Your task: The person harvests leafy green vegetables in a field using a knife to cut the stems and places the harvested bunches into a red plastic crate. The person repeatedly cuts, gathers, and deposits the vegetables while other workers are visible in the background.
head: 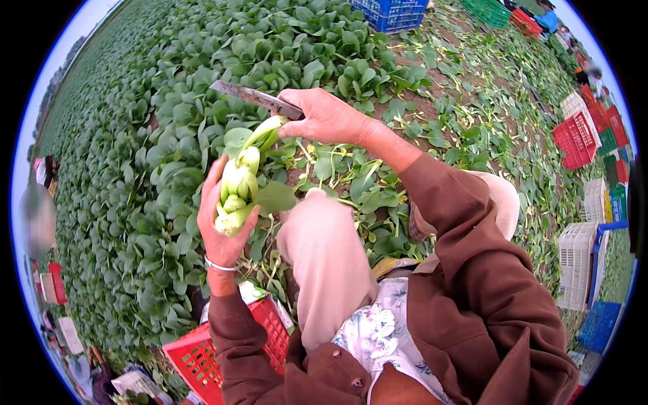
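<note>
Several pale green heads of bok choy (238, 185) lie stacked in my left hand (223, 217), their cut bases turned up towards me. A white bangle circles that wrist. My right hand (319, 116) grips a flat-bladed knife (253, 97) whose blade points to the left. Its thumb and fingers also meet the pale end of a bok choy leaf stalk (271, 129), just above the stack. Whether that stalk is still joined to a head in the left hand, I cannot tell. Loose cut leaves (324, 167) cover the soil below both hands.
Standing bok choy plants (177, 131) fill the left and far side. A red plastic crate (197, 357) sits by my left forearm. A blue crate (390, 15) stands ahead. Stacked crates (577, 139) line the right, and other people work at both edges.
</note>
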